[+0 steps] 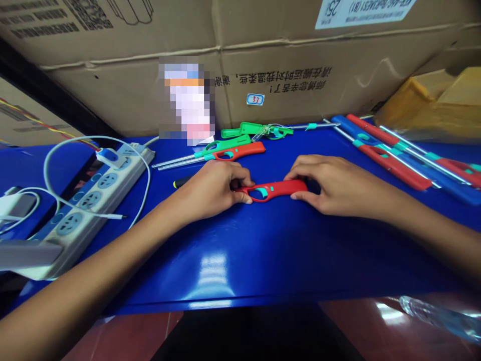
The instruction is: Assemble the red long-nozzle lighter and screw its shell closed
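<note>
A red long-reach lighter (280,189) with a teal trigger lies level just above or on the blue tabletop, held at both ends. My left hand (221,188) pinches its front end by the trigger loop, covering whatever part lies beyond. On the handle's rear end, the thumb and fingers of my right hand (326,183) are closed. Behind them rest another red lighter (246,150) and a green lighter (229,145), side by side with metal tubes pointing left. A black stick with a yellow tip (180,182) pokes out from behind my left hand.
Green lighter parts (263,131) lie along the cardboard box (278,55) at the back. Several red and blue lighters (394,160) are piled at right. A power strip (90,200) with white cables stands left. A clear plastic bottle (439,316) is below the table's front edge (263,298).
</note>
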The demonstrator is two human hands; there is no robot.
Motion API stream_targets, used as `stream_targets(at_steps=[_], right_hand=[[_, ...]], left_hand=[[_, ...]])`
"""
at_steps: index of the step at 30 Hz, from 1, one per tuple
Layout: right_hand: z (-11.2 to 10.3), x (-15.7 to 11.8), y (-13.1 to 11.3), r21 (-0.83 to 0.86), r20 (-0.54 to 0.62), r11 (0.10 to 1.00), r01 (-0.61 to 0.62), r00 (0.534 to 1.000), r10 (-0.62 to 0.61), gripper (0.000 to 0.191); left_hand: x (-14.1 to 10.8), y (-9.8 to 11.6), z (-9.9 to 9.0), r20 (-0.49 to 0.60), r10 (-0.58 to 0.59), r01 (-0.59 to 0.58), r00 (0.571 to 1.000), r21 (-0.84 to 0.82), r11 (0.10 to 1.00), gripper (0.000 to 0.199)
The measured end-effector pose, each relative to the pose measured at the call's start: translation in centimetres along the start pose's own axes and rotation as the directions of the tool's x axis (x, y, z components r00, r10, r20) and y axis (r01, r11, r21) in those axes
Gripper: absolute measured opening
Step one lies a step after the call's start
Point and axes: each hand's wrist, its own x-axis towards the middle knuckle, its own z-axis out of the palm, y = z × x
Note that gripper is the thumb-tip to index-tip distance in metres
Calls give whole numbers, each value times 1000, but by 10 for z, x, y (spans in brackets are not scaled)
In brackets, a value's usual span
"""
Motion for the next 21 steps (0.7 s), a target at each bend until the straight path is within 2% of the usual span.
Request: stream_targets(at_steps=[4,9,17,21], right_hand=[[0,-3,-4,-29,-5,999,27,1000,-28,24],[2,-5,-7,-61,-68,995,78,994,-82,24],[6,-4,-5,-135,-167,982,135,973,-157,17],[8,-3,-1,-91,-212,985,145,964,-161,15]], left_hand=[[-4,3,-2,0,31,-31,1000,24,999,22],[-3,3,-2,12,13,-13,1000,-43,999,23],[-3,-2,9,-165,88,-84,982,30,996,17],[-4,1,10,-174,45,-53,984,-41,998,15]])
